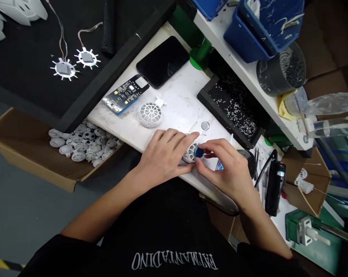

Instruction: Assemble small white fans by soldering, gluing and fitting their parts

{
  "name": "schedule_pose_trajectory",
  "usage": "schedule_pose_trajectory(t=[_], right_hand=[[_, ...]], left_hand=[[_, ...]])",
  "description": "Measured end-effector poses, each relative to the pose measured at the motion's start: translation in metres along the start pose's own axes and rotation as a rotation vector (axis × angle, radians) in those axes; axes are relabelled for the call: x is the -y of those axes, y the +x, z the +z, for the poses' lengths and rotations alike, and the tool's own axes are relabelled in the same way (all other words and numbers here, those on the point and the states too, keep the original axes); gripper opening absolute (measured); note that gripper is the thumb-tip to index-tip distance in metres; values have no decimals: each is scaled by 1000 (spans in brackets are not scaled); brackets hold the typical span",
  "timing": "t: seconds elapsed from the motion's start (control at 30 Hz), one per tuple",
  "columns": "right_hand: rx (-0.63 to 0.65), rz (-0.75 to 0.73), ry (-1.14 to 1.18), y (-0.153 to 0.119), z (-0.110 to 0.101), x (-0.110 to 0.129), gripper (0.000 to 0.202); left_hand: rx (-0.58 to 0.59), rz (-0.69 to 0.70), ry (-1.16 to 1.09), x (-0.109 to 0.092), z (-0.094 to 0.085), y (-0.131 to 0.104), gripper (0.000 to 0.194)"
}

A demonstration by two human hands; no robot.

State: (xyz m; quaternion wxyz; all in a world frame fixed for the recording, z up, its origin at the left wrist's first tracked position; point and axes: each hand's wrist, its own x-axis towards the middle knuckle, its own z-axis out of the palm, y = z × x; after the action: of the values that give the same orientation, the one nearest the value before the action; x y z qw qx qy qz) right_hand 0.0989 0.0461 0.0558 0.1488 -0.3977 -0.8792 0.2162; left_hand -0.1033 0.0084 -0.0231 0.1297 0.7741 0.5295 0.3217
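Head view. Left hand (164, 157) curls round a white plastic lattice dome (189, 153) near the edge of the white bench (178, 98). Right hand (227, 161) pinches a shiny blue disc (199, 152) at the dome's three o'clock; contact between them unclear. From there: second white lattice dome (150, 114) at ten o'clock, flat black phone (163, 61) at eleven.

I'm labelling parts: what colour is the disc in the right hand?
The disc is blue, seen in the head view.
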Motion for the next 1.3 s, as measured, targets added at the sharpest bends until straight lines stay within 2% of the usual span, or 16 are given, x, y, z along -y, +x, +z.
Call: schedule_pose_trajectory(t=[0.53, 0.93, 1.0, 1.1, 1.23, 1.3], right_hand=[[80, 64, -86, 4, -7, 17, 25], [180, 80, -314, 8, -12, 34, 22], [221, 60, -437, 4, -9, 40, 29], [299, -11, -563, -8, 0, 47, 52], [301, -23, -507, -21, 15, 49, 70], [281, -23, -517, -23, 21, 49, 70]], left_hand=[[4, 20, 14, 2, 1, -1, 65], [12, 17, -6, 4, 3, -2, 71], [8, 8, -20, 3, 2, -2, 69], [15, -12, -41, 1, 1, -1, 65], [32, -29, -60, 0, -2, 0, 61], [24, -32, -59, 0, -2, 0, 60]])
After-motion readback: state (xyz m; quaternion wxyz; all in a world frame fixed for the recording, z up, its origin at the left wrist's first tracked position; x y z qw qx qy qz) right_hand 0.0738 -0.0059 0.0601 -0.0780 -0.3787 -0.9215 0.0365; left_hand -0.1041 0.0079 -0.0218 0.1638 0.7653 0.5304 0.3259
